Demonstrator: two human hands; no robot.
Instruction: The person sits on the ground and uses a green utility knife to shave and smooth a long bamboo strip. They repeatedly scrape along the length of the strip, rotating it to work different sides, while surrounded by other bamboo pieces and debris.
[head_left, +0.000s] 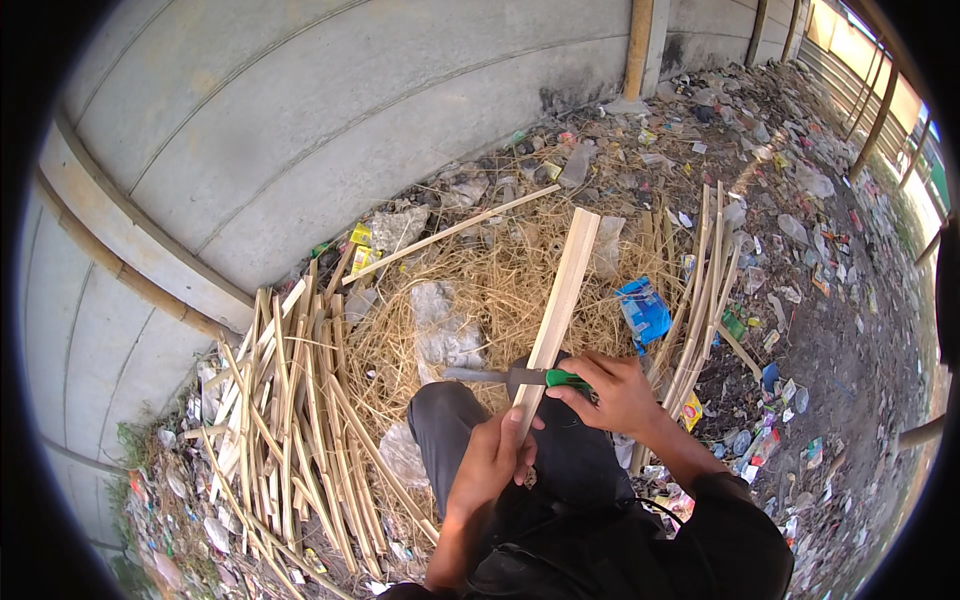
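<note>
My left hand (492, 460) is closed around the near end of a pale bamboo strip (562, 300), which slants up and away over my knees. In my right hand (610, 392) is a knife (475, 375) with a green handle, its dark blade lying across the strip just beyond my left hand. The fingers of my right hand wrap the handle. Beneath the far part of the strip lies a heap of thin straw-coloured shavings (520, 270).
A large pile of bamboo strips (300, 430) lies at my left, and a smaller bundle (700, 290) at my right. One strip (455, 235) rests beyond the shavings. A blue wrapper (643, 312) and scattered litter cover the ground. A concrete wall (380, 90) rises behind.
</note>
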